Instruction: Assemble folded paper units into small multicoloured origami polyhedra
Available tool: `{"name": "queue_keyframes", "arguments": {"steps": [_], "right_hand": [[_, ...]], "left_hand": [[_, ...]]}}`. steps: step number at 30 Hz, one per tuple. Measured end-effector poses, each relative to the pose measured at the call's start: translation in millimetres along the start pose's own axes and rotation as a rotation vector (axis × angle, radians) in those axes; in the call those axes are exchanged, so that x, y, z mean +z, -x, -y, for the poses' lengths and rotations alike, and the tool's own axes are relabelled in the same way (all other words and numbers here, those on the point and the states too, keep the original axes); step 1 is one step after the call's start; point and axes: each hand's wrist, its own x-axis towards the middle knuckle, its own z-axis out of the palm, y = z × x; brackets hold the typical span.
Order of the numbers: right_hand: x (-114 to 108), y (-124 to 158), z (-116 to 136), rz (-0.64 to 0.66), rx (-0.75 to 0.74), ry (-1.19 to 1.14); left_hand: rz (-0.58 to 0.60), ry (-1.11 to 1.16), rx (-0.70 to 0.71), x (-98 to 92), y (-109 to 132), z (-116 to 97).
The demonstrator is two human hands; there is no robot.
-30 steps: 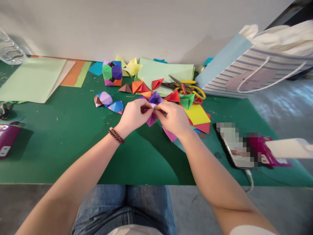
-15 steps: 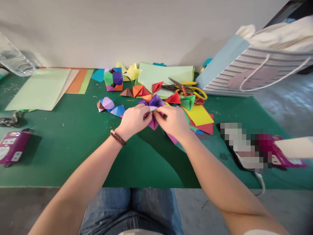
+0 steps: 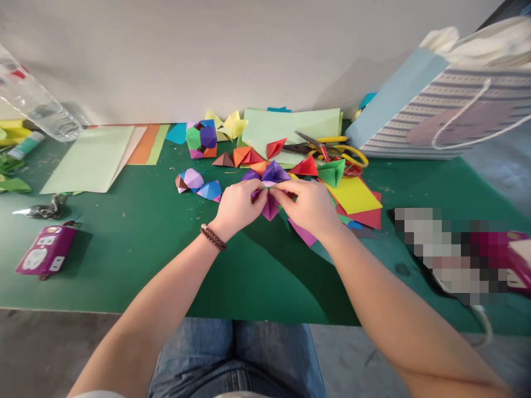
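My left hand and my right hand meet over the green table, both pinched on a folded magenta paper piece. A beaded bracelet circles my left wrist. Just beyond my fingers lies a purple folded piece. Around it sit orange, red and green folded units. Farther back a multicoloured paper ball stands by the wall, and two smaller assembled pieces lie to the left.
Scissors with yellow handles rest on pale green sheets. Flat yellow and red squares lie right of my hands. A striped paper bag leans at the right. Paper sheets, a plastic bottle and a purple device are at the left.
The camera view has swung left and down a little, so everything sits more to the right. Both hands stay pinched together on the magenta piece with small finger movements.
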Motion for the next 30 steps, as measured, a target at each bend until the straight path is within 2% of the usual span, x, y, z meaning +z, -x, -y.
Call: {"name": "queue_keyframes", "arguments": {"steps": [5,7,13,19,23,30], "right_hand": [[-1.2,1.2,1.2,0.001,0.152,-0.07],[0.7,2.1,2.9,-0.034,0.125,-0.054],[11.4,4.3,7.6,-0.084,-0.079,0.141],[12.0,5.4,6.2,-0.151,-0.088,0.24],[8.9,5.3,8.8,-0.122,-0.123,0.253],[8.6,4.4,10.6,-0.027,-0.204,0.297]], "left_hand": [[-0.037,-0.083,0.038,0.2,0.5,-1.0],[-0.029,-0.114,0.055,-0.5,0.5,-0.8],[0.028,-0.271,0.016,-0.6,1.3,-3.1],[0.023,-0.234,-0.021,3.7,3.4,-9.1],[0.022,-0.219,-0.024,1.2,4.0,-9.9],[0.129,-0.405,-0.035,-2.8,4.9,-18.9]]}}
